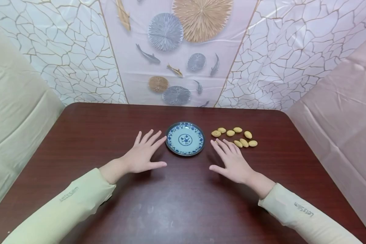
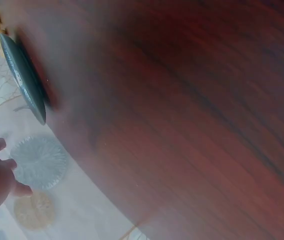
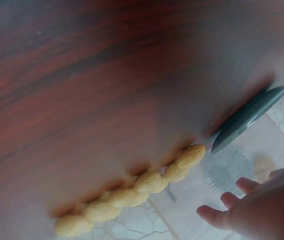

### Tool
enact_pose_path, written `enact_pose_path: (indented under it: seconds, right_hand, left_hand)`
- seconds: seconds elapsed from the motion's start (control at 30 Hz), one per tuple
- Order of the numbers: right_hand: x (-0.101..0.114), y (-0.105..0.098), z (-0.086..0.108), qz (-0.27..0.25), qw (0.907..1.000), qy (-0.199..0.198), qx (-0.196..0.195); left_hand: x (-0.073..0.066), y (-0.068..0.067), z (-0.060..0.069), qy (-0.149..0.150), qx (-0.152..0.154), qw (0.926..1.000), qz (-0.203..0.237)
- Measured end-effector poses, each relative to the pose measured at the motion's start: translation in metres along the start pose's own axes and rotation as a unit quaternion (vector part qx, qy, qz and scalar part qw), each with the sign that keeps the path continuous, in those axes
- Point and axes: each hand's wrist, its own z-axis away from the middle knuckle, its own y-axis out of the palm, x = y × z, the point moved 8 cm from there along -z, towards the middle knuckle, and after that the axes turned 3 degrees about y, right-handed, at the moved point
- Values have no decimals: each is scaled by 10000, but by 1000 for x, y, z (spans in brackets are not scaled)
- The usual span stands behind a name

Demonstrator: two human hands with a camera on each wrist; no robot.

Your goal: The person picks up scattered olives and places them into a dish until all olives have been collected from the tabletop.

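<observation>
A round plate [image 1: 185,139] with a blue floral pattern and dark rim lies on the brown table. Several yellow oval pieces [image 1: 248,135] lie to its right; in the right wrist view they form a row [image 3: 101,210] beside the plate [image 3: 248,119]. My left hand [image 1: 142,153], fingers spread, is at the plate's left side, holding nothing; whether a fingertip touches the rim I cannot tell. My right hand [image 1: 233,164], fingers extended, is just in front of the yellow pieces, partly covering one, and holds nothing. The left wrist view shows the plate [image 2: 24,80] edge-on.
The dark brown table [image 1: 170,210] has rounded far corners. Behind it hangs a patterned sheet [image 1: 131,81] with fish and round motifs. Pale cloth walls stand at the left [image 1: 15,101] and right [image 1: 338,101].
</observation>
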Motion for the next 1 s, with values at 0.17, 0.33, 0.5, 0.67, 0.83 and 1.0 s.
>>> enact_pose_path:
  seconds: [0.17,0.33,0.5,0.67,0.83,1.0]
  right_hand:
    - [-10,-11,-1,-672,9972,189,-286]
    - [-17,-15,-2,-1113,9924,311,-432]
    - [-24,-18,-3,-1476,9867,456,-504]
    - [-36,-18,-6,-2059,9732,904,-489]
    - [-52,-16,-15,-3052,9374,1573,-577]
    - [-70,-9,-22,-3388,9097,2327,-591]
  left_hand:
    - [-6,-1,-17,47,-201,9994,268]
    - [-10,0,-28,68,-309,9987,389]
    - [-3,2,-37,-187,-337,9960,807]
    - [10,4,-47,-612,-571,9844,1550]
    - [21,9,-54,-1074,-661,9660,2256]
    - [30,15,-57,-1443,-765,9483,2722]
